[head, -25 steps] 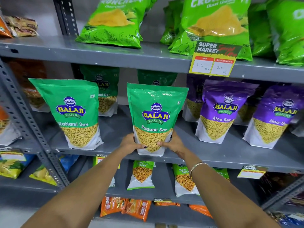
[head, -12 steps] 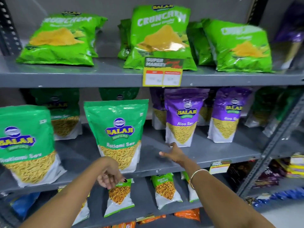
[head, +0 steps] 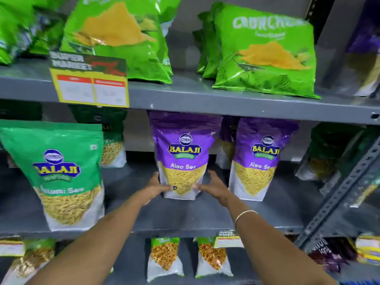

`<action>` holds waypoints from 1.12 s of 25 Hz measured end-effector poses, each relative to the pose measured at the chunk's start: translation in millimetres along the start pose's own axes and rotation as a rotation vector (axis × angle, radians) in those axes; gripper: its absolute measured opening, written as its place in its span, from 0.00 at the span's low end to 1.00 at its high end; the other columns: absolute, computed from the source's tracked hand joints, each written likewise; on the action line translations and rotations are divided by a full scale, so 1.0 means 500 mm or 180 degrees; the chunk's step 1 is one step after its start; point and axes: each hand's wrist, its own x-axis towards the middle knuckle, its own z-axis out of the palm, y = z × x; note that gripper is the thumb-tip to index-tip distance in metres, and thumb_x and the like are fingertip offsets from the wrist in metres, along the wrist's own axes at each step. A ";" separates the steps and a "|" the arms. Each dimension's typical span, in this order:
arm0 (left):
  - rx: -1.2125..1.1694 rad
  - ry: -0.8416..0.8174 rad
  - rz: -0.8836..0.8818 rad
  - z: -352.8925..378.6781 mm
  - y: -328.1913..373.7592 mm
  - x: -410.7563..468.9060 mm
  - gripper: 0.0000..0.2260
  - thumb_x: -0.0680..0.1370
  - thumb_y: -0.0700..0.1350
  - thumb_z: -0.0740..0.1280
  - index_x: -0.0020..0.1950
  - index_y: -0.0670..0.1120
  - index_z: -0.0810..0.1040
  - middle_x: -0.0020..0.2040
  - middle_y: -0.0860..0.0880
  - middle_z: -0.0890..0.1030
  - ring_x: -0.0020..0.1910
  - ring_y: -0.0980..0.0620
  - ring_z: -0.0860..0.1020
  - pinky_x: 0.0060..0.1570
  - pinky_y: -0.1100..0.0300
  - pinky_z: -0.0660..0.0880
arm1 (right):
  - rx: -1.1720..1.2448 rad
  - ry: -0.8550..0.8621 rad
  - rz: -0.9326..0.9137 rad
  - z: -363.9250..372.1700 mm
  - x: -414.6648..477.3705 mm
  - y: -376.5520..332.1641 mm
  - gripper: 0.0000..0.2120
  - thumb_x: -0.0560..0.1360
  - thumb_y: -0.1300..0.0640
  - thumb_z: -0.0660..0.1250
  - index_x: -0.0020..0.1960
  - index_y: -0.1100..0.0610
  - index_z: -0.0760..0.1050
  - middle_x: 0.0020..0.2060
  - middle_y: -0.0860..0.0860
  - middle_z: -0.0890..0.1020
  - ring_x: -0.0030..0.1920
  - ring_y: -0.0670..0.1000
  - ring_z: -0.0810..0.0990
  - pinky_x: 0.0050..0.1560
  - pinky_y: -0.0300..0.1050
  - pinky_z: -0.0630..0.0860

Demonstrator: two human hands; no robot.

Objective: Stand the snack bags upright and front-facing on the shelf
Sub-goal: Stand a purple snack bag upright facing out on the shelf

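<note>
Purple Aloo Sev bag (head: 182, 155) stands on the grey middle shelf (head: 185, 214), long axis vertical, label forward. Left hand (head: 155, 187) and right hand (head: 212, 186) bracket its base from either side, equally near; thumbs press the lower front corners, fingers curled toward the sides, contact behind not visible. A second purple bag (head: 260, 159) stands just beside; open shelf lies in front

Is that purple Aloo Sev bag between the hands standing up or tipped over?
Upright: the purple Aloo Sev bag stands on its base on the shelf, label facing forward.
</note>
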 end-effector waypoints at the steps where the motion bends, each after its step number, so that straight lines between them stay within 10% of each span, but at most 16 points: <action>1: -0.0116 0.0068 -0.0034 0.009 -0.012 0.007 0.35 0.54 0.42 0.78 0.58 0.41 0.69 0.60 0.42 0.77 0.54 0.49 0.74 0.57 0.51 0.73 | 0.0030 -0.0193 -0.0031 0.003 0.004 -0.001 0.35 0.65 0.65 0.75 0.66 0.62 0.62 0.62 0.52 0.72 0.63 0.51 0.70 0.58 0.36 0.70; 6: -0.0182 0.0349 -0.0015 0.017 -0.027 -0.029 0.21 0.66 0.27 0.72 0.50 0.44 0.68 0.53 0.42 0.76 0.53 0.46 0.74 0.45 0.57 0.75 | 0.0387 -0.0381 -0.0204 0.027 -0.018 -0.002 0.25 0.65 0.72 0.72 0.58 0.60 0.67 0.52 0.50 0.77 0.53 0.48 0.74 0.40 0.23 0.74; 12: 0.0062 0.0279 -0.0057 0.002 -0.041 -0.111 0.23 0.56 0.40 0.75 0.47 0.47 0.72 0.54 0.40 0.80 0.56 0.43 0.78 0.61 0.45 0.74 | -0.0029 -0.0353 -0.0222 0.040 -0.084 0.013 0.44 0.60 0.62 0.79 0.69 0.61 0.61 0.68 0.57 0.72 0.68 0.55 0.70 0.68 0.49 0.68; 28: 0.0705 0.0300 -0.0016 -0.004 -0.034 -0.171 0.28 0.66 0.41 0.76 0.63 0.41 0.71 0.64 0.42 0.78 0.63 0.44 0.75 0.59 0.54 0.72 | -0.0364 -0.0123 -0.0161 0.051 -0.155 0.010 0.38 0.64 0.58 0.77 0.69 0.59 0.62 0.67 0.56 0.73 0.67 0.57 0.71 0.66 0.50 0.68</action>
